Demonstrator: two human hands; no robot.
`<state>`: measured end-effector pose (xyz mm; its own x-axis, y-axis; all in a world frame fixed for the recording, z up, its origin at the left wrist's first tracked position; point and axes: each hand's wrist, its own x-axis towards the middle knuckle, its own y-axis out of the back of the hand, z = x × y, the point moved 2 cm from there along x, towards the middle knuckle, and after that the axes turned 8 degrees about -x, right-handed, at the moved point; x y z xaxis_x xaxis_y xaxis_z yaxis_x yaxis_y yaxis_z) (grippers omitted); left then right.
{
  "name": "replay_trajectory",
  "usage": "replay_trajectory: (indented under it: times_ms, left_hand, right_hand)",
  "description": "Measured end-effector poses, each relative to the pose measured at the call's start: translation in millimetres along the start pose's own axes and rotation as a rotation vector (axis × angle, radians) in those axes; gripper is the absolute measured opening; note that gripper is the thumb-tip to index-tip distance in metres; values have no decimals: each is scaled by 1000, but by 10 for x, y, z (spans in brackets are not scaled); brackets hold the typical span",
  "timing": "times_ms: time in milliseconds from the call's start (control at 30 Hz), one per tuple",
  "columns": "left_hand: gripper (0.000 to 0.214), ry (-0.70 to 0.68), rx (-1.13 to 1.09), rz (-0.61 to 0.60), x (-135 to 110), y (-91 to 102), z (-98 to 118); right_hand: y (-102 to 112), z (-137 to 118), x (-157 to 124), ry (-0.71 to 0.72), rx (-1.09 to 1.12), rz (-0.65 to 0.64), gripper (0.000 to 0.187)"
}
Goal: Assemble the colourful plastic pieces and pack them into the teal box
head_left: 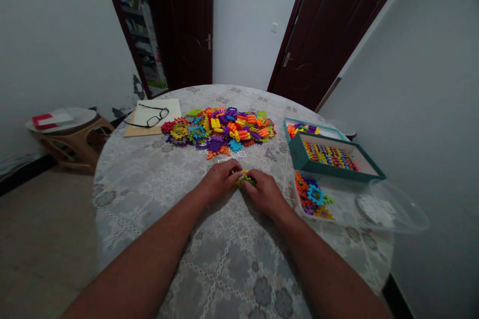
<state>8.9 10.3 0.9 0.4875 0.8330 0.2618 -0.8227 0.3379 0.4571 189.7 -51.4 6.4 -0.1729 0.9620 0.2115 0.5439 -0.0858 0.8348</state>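
Near the middle of the table, my left hand and my right hand meet around a small yellow-green toothed plastic piece, like a toy gear. Fingers of both hands are closed on it, and they hide much of its shape. Just beyond lies a heap of colourful plastic building pieces: flat gear-like shapes in purple, blue, orange and yellow, with short tubes on top. Small white grid-like pieces rest on the cloth between the heap and my hands.
At right stand a clear plastic box with gear pieces, a green box with rows of coloured pieces, and another tray behind. Glasses lie on paper at left. A patterned cloth covers the round table.
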Motion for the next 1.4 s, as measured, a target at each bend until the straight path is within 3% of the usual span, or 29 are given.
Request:
replay_trajectory:
  times_ms: [167,267,367,467,567,733,833,967,1133,1267,1400]
  left_hand:
    - [19,81,-248,-107,1,-22,-21]
    - [25,118,-304,-160,5,-44,-59]
    - [24,135,-291,-145,5,-51,-78]
    - [27,121,-294,-143,6,-35,-68]
    - [28,117,-275,-144,17,4,-57]
    - [30,136,-160,-32,56,64,-93]
    - [28,128,-129,14,67,64,-111]
    - [27,110,-66,55,59,58,-80]
    - [28,62,10,72,51,66,-48]
    - [29,108,-19,82,53,74,-65]
    - [26,104,-33,59,44,74,-7]
  right_hand:
    - [-126,85,31,-51,49,68,9]
    - [-107,66,21,-28,50,40,15]
    - [-56,40,5,27,111,-5,28]
    - [-32,70,10,31,226,-22,27]
    - [-59,160,44,-43,400,-11,24]
    - [-122,325,112,-212,582,81,27]
    - [-99,363,118,-220,490,217,27]
    - [-10,296,84,-111,345,310,28]
    - [134,165,44,88,201,275,31]
    - [209,169,32,42,78,329,41]
    - [124,159,21,107,44,247,44]
